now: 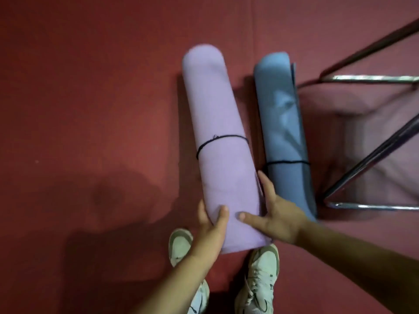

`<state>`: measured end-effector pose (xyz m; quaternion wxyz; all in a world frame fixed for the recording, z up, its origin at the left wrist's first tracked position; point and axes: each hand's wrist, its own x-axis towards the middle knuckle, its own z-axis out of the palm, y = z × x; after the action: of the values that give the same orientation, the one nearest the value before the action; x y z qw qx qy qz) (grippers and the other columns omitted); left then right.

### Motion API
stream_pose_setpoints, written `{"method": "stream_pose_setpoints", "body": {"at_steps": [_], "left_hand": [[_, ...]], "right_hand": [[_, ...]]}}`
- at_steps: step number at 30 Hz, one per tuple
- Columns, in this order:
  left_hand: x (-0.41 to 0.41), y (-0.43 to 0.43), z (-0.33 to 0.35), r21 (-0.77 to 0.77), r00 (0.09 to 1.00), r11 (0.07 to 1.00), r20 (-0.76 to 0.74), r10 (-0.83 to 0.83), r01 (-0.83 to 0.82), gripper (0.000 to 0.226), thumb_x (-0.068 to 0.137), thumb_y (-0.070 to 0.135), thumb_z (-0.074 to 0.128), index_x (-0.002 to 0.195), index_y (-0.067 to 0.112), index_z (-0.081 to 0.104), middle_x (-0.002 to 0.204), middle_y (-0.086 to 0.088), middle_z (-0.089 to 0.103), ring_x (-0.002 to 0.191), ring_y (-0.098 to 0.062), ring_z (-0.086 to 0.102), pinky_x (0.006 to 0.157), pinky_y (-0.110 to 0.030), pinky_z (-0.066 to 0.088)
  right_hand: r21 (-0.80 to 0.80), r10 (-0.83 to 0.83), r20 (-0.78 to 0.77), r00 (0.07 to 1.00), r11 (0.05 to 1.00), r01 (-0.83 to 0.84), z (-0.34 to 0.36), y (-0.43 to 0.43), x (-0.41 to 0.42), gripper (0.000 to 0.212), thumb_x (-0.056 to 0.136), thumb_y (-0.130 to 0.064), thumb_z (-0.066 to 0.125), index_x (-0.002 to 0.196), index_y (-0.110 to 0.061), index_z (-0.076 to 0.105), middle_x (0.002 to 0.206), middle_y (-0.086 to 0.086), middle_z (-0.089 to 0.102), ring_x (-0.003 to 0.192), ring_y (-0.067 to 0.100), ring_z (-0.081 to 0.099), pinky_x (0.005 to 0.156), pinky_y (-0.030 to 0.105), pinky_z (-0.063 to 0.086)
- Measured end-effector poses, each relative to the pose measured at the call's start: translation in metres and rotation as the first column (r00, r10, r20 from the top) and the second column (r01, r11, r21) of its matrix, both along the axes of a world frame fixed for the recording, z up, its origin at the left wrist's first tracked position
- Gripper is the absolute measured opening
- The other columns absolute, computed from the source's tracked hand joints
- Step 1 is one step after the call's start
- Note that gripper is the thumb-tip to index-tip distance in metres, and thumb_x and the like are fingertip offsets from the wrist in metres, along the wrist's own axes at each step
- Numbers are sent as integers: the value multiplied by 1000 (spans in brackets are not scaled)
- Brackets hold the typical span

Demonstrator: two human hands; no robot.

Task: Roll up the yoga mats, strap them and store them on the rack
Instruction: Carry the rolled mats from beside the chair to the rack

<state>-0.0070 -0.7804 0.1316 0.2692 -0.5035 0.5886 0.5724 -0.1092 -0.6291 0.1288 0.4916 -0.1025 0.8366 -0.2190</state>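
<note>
While the head camera looks straight down, a rolled purple mat (217, 137) lies lengthwise on the red floor (90, 87), its far end pointing away from the person and its near end over the toes of two pale shoes (260, 275). A thin black strap (222, 141) circles this roll about midway along, a little askew. The left hand (212, 230) grips the near end from the left, thumb laid on top and fingers curled round the flank and out of sight beneath. The right hand (276, 214) is spread wide against the other side, its thumb stretched across the top of the roll and its fingers (264, 180) lying fairly straight along the right flank, in the narrow gap before the next roll. Whether the near end is lifted off the floor cannot be told. Just beside it on the right lies a rolled blue mat (283, 123), parallel, with its own dark strap (288, 162) round the nearer part. Right of that stands a metal rack (371, 141) of shiny tubes, its lower bars close to the blue roll.
</note>
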Motion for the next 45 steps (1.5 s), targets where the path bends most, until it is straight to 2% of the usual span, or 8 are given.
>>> {"method": "stream_pose_setpoints", "body": {"at_steps": [6, 9, 13, 19, 26, 30, 39, 45], "left_hand": [[-19, -83, 163, 52, 985, 998, -174, -16, 26, 55, 92, 57, 49, 142, 43, 34, 139, 9, 54, 124, -18, 55, 103, -35, 47], [-9, -111, 249, 140, 905, 957, -384, -183, 254, 99, 72, 45, 78, 148, 37, 15, 140, 12, 51, 129, -9, 52, 105, -32, 48], [5, -135, 285, -172, 816, 894, -366, -448, 414, 123, 59, 17, 94, 149, 32, 12, 119, 18, 52, 120, -8, 55, 83, -7, 46], [62, -133, 299, -464, 870, 853, -287, -401, 240, 112, 46, 38, 97, 141, 28, 38, 116, 22, 52, 112, -8, 55, 90, -29, 48], [150, -101, 398, -642, 855, 765, -422, -302, -47, 101, 44, 40, 97, 130, 22, 47, 123, 23, 38, 126, 0, 24, 106, -17, 33], [200, -66, 478, -628, 788, 711, -591, -174, -315, 107, 48, 27, 98, 133, 39, 35, 127, 54, 21, 136, 3, 26, 105, -3, 22], [368, 26, 562, -505, 626, 437, -756, 192, -744, 107, 48, 23, 100, 141, 23, 47, 135, 4, 60, 128, -14, 55, 104, -38, 47], [509, 135, 597, -486, 495, 122, -788, 366, -865, 94, 53, 15, 98, 135, 22, 52, 129, 9, 64, 122, -9, 59, 97, -22, 47]], "right_hand": [[-239, 144, -118, 983, 956, -169, 212, -29, -57, 103, 68, -94, 38, 152, -47, 0, 154, -3, 37, 134, 14, 45, 109, 20, 30], [-505, 145, -88, 986, 846, -169, 275, -52, -66, 119, 66, -78, 67, 157, -32, 5, 161, -6, 23, 147, 10, 24, 120, 37, 26], [-464, 364, -239, 900, 772, -435, 297, -80, -53, 142, 53, -50, 92, 155, -17, -1, 161, -9, 4, 146, -5, 8, 115, 12, 16], [-331, 216, -449, 867, 861, -386, 305, -108, 13, 123, 50, -79, 69, 147, -14, 31, 126, -13, 36, 119, 11, 37, 103, 39, 44], [-542, 296, -447, 844, 661, -519, 414, -115, 66, 110, 58, -77, 73, 144, -44, 13, 142, -39, 18, 135, -9, 29, 107, 12, 30], [-501, 422, -548, 722, 525, -688, 491, -116, 90, 111, 52, -76, 76, 141, -39, 19, 134, -28, 30, 121, -7, 40, 92, 16, 38], [-490, 677, -602, 423, 105, -865, 590, -136, 242, 120, 46, -64, 87, 143, -41, 21, 133, -39, 34, 116, -4, 50, 87, 24, 48], [-503, 775, -610, 165, -218, -836, 615, -106, 411, 119, 43, -63, 89, 141, -48, 23, 127, -48, 28, 117, -8, 46, 90, 23, 45]]}}
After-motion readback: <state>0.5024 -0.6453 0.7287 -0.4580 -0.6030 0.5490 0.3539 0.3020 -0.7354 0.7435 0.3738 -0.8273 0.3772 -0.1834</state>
